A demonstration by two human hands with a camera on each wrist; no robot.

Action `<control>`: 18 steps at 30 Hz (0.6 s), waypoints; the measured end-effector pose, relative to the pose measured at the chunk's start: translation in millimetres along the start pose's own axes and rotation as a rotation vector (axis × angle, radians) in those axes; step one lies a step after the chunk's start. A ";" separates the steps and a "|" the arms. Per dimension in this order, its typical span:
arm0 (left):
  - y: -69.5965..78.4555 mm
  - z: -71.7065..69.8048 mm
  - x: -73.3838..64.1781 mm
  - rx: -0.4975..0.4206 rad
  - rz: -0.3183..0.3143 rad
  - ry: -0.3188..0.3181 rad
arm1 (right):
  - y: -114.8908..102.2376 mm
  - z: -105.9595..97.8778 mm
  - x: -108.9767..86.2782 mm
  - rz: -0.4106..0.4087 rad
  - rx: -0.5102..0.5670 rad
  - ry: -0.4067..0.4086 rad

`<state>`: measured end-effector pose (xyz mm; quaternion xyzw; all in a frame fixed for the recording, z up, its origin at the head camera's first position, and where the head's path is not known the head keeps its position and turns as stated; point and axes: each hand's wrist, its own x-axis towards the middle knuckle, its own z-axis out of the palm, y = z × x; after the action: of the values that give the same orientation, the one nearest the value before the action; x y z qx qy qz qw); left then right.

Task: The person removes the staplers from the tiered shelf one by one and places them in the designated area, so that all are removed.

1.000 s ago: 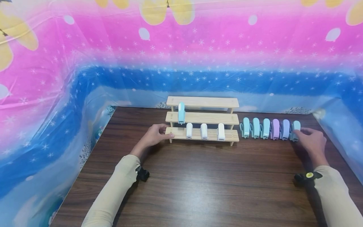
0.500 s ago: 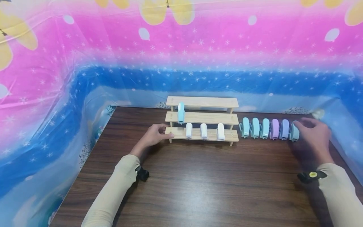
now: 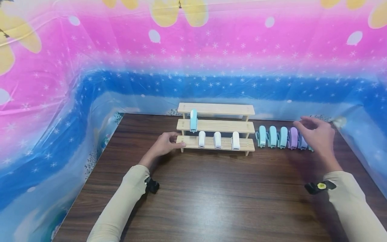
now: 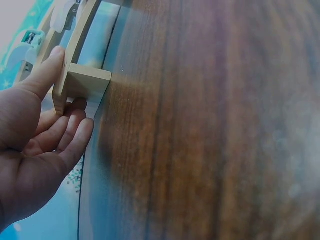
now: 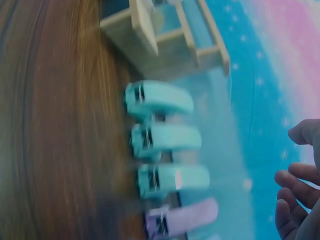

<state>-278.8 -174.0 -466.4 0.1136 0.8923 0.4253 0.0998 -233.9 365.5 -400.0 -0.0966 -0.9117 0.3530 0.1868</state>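
Observation:
My left hand [image 3: 164, 144] grips the left end of the lowest step of a three-step wooden stand [image 3: 216, 108]; in the left wrist view the thumb lies on top and the fingers curl beneath. On that step stand three white hole punches [image 3: 217, 140], and a light-blue punch [image 3: 193, 120] is on the middle step. Right of the stand, teal punches [image 3: 262, 136], a purple punch [image 3: 292, 137] and a lavender punch [image 3: 302, 144] form a row. Over its right end hovers my right hand [image 3: 318, 136], fingers apart and holding nothing, mostly hiding the last teal punch.
The brown wooden table [image 3: 205, 188] extends in front of the stand. Close behind its back edge hangs a pink and blue patterned cloth [image 3: 223, 84], which also runs along both sides.
My right hand has left the teal punch at the row's right end, drifted right, then moved left and up above the row with fingers spread. My left hand has stayed on the stand.

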 end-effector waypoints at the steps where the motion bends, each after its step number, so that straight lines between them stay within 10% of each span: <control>1: -0.1 0.1 0.1 0.000 -0.001 -0.001 | -5.0 1.7 -1.1 -0.011 0.004 -0.004; 18: 0.2 0.4 -1.7 0.003 0.001 0.002 | -88.0 54.3 -23.9 -0.171 0.147 -0.099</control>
<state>-277.1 -174.2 -466.4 0.1136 0.8930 0.4242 0.0984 -238.2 260.7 -383.7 0.0130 -0.8963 0.4061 0.1777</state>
